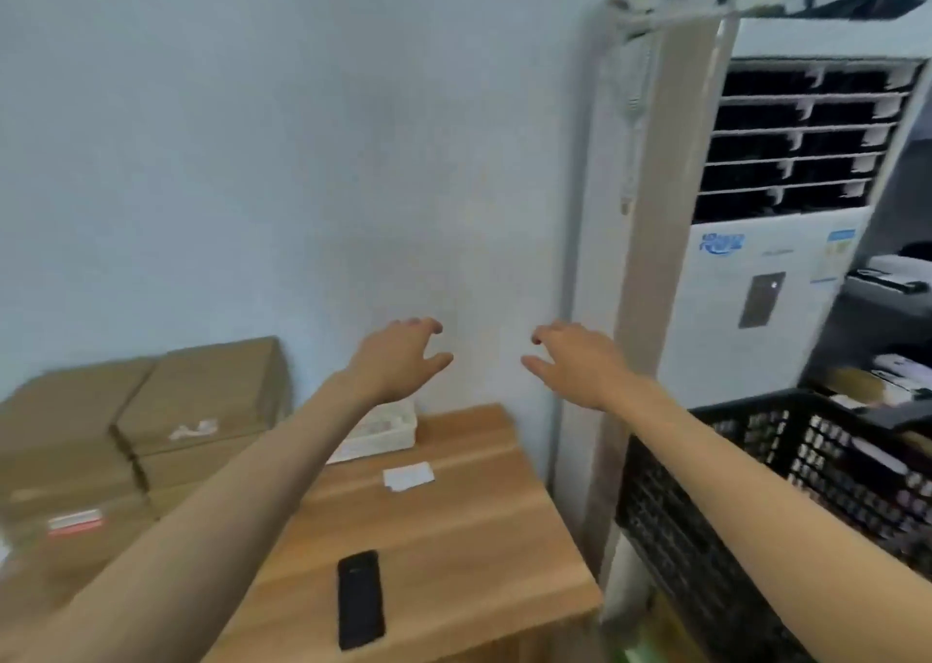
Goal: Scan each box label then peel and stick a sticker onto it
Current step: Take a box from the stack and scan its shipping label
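Both arms reach forward and up over the light wooden desk (pixel 454 536), and both hands hang in the air before the pale wall with fingers loosely spread and curved, gripping nothing: the left hand (pixel 398 355) and the right hand (pixel 570 360) face each other with a gap between them. The brown cardboard boxes (pixel 151 440) lie below and to the left of the left hand, stacked against the wall at the desk's left side; at least four can be made out, though blur makes the exact count uncertain. The left hand is plainly the nearer one to them. One box (pixel 75 521) low in the stack carries a red-and-white label, and the top box shows a white mark. One slim black handheld device (pixel 359 599), probably the scanner, lies on the desk near its front edge with its long axis running roughly away from the person, below and well apart from both hands. One small white paper slip (pixel 408 476) lies flat mid-desk, and one white sheet or pad (pixel 383 430), possibly the stickers, sits just beneath the left wrist. A black plastic crate (pixel 756 486) stands at the right, beside a white floor air conditioner (pixel 787 208). No box appears scanned yet.
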